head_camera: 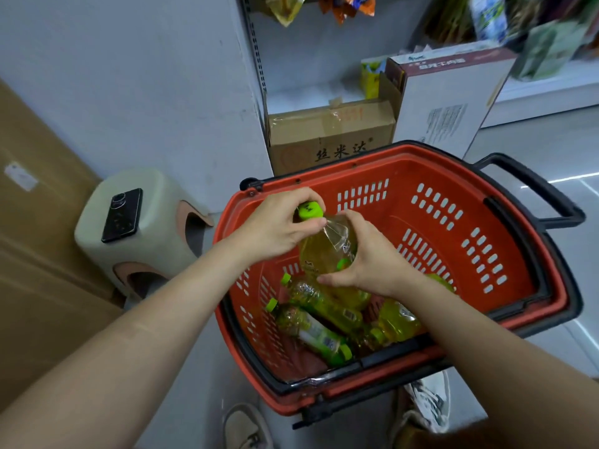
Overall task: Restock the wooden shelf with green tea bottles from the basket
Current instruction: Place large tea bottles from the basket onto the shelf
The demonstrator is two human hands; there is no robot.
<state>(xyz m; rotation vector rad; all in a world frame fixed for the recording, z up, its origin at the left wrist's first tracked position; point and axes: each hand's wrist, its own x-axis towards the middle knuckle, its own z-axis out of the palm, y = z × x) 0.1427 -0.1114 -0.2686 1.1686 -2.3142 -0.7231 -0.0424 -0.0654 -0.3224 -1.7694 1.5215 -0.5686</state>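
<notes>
**One tea bottle held over the basket**

The left hand (275,226) has its fingers (303,196) curled round the bright green screw cap (310,211) of a clear plastic bottle of yellow-green tea (325,254). The right hand (369,265) wraps the bottle's body. The bottle hangs tilted above the left side of the red plastic shopping basket (437,176). More green-capped tea bottles (319,319) lie heaped in its near left corner. The body grip should probably carry the weight rather than the cap, with a straight lift past the rim. The wooden shelf cannot be made out.
</notes>
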